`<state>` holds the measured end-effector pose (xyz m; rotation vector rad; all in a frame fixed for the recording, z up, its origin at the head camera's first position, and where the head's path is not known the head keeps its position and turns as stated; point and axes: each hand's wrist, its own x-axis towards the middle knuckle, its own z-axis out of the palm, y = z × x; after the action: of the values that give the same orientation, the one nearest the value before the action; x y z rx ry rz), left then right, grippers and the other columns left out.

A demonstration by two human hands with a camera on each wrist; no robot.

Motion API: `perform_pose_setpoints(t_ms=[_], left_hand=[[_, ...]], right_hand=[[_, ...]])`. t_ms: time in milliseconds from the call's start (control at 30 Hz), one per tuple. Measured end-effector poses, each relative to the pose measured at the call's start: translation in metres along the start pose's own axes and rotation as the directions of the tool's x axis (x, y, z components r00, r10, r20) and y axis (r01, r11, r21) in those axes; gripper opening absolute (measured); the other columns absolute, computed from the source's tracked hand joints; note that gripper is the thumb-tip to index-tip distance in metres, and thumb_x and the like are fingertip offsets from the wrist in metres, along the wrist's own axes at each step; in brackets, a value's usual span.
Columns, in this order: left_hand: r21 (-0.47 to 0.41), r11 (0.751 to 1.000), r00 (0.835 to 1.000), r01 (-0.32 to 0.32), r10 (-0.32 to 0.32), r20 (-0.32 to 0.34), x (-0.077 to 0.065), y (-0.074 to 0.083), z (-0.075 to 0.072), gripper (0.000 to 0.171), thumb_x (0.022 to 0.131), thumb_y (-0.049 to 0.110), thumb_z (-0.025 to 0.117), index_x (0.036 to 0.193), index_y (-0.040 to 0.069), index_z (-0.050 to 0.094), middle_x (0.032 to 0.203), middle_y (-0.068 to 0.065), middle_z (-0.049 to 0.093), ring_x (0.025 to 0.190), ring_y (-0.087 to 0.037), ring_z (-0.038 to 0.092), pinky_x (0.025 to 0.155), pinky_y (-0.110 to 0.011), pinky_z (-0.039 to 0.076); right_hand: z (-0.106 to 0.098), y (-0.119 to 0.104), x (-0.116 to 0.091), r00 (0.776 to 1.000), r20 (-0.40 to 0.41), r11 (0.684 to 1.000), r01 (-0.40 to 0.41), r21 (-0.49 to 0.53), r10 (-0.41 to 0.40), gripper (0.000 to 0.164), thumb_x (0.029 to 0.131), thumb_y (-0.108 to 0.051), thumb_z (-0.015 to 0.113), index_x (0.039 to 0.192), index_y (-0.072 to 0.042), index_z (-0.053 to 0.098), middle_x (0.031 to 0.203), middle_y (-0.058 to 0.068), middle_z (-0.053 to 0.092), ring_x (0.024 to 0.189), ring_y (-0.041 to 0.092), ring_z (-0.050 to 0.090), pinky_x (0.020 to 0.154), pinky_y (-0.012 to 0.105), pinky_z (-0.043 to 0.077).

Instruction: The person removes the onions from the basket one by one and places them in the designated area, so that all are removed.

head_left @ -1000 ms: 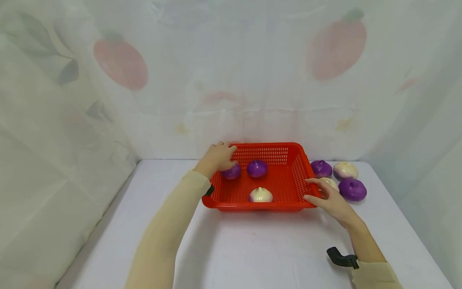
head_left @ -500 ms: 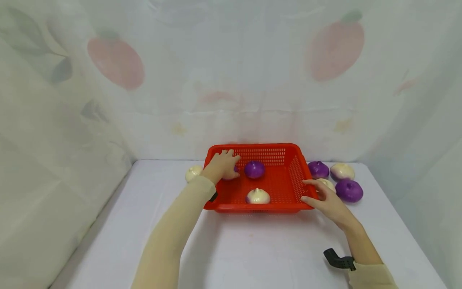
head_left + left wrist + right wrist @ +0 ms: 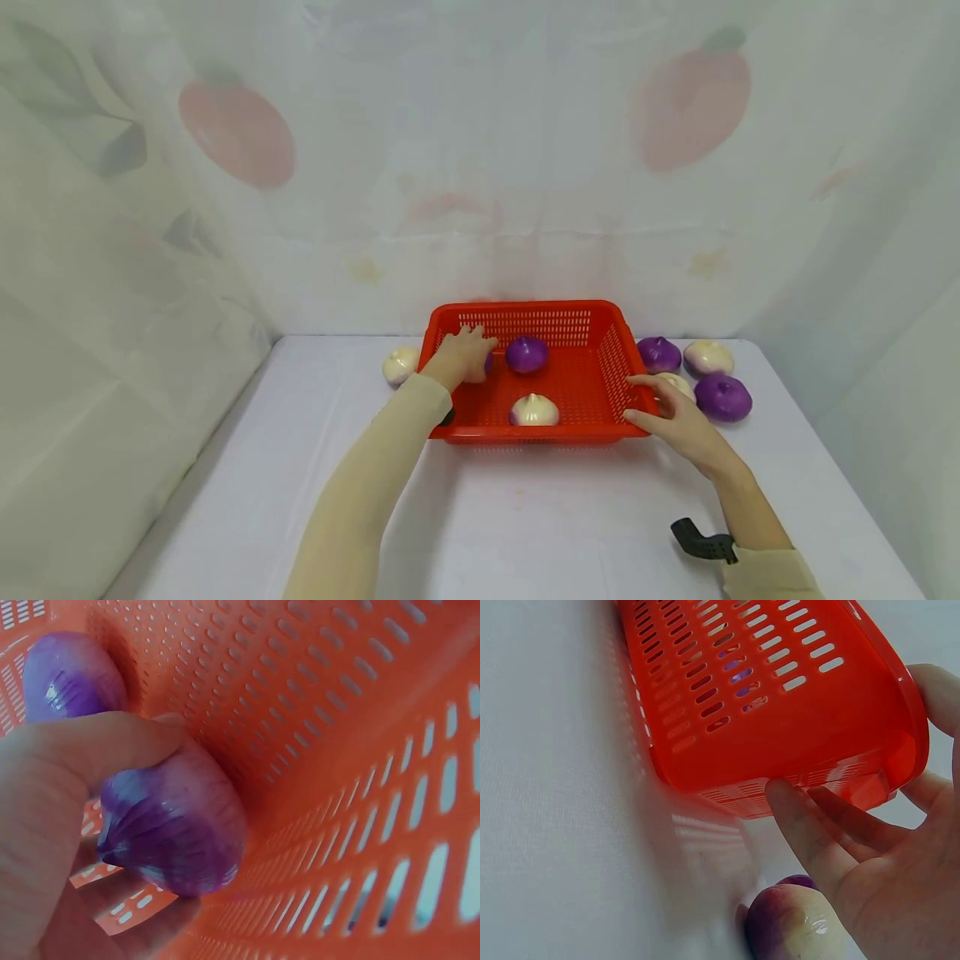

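Note:
My left hand (image 3: 465, 354) is inside the red plastic basket (image 3: 532, 432), at its left end. The left wrist view shows the thumb and fingers curled round a purple onion (image 3: 176, 817); the head view mostly hides this onion behind the hand. Another purple onion (image 3: 527, 355) sits just to its right, and a white onion (image 3: 534, 410) with a purple tinge lies near the front wall. At the basket's right end my right hand (image 3: 686, 421) grips the rim, thumb over the edge and fingers against the outer wall (image 3: 780, 742).
Outside the basket on the right are two purple onions (image 3: 722, 397) and two whitish ones (image 3: 708, 358), one partly behind my right hand. A white onion (image 3: 401, 367) stands to the left. A pale printed curtain (image 3: 480, 167) hangs behind the white table (image 3: 525, 517).
My left hand has come down from above the basket's left rim to the purple onion inside and closed round it. The right hand keeps its place on the basket.

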<state>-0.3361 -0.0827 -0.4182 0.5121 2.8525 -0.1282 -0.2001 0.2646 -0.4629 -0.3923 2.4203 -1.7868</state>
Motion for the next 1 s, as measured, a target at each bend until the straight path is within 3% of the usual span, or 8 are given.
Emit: perform_pose_setpoints(t_ms=[233,533,700,1000], left_hand=[[-0.012,1.0,1.0,0.004,-0.004,-0.016,0.005,-0.002,-0.002,0.068,0.088,0.03,0.077,0.15,0.023,0.05,0.155,-0.011,0.042,0.144,-0.038,0.035,0.11,-0.059,0.039],[-0.049,0.998,0.997,-0.034,0.03,-0.075,0.002,-0.006,-0.023,0.072,0.087,0.038,0.075,0.152,0.022,0.048,0.155,-0.012,0.041,0.143,-0.038,0.035,0.11,-0.059,0.038],[-0.11,0.992,0.984,-0.061,0.041,-0.176,-0.005,-0.014,-0.041,0.062,0.087,0.039,0.073,0.143,0.02,0.055,0.15,-0.008,0.046,0.128,-0.032,0.046,0.103,-0.053,0.044],[-0.056,0.995,0.976,-0.078,0.065,-0.206,-0.019,-0.02,-0.052,0.067,0.088,0.042,0.071,0.148,0.021,0.051,0.147,-0.011,0.047,0.132,-0.034,0.043,0.105,-0.057,0.041]], right_hand=[[-0.002,0.0,0.001,1.0,-0.002,1.0,0.008,-0.008,-0.008,0.057,0.098,-0.022,0.07,0.145,-0.003,0.046,0.14,0.018,0.039,0.121,0.035,0.054,0.086,0.027,0.056],[-0.006,-0.003,0.001,1.0,-0.006,1.0,0.024,-0.017,-0.024,0.056,0.098,-0.021,0.07,0.145,-0.002,0.046,0.139,0.017,0.04,0.114,0.019,0.058,0.086,0.027,0.056],[-0.007,-0.003,0.001,1.0,-0.007,1.0,0.015,-0.017,-0.015,0.057,0.098,-0.021,0.07,0.146,-0.002,0.045,0.141,0.018,0.038,0.117,0.025,0.056,0.086,0.026,0.056],[-0.004,-0.002,0.004,1.0,0.007,1.0,0.023,-0.006,-0.023,0.057,0.098,-0.021,0.069,0.146,-0.002,0.045,0.141,0.018,0.039,0.123,0.04,0.051,0.086,0.026,0.056]])
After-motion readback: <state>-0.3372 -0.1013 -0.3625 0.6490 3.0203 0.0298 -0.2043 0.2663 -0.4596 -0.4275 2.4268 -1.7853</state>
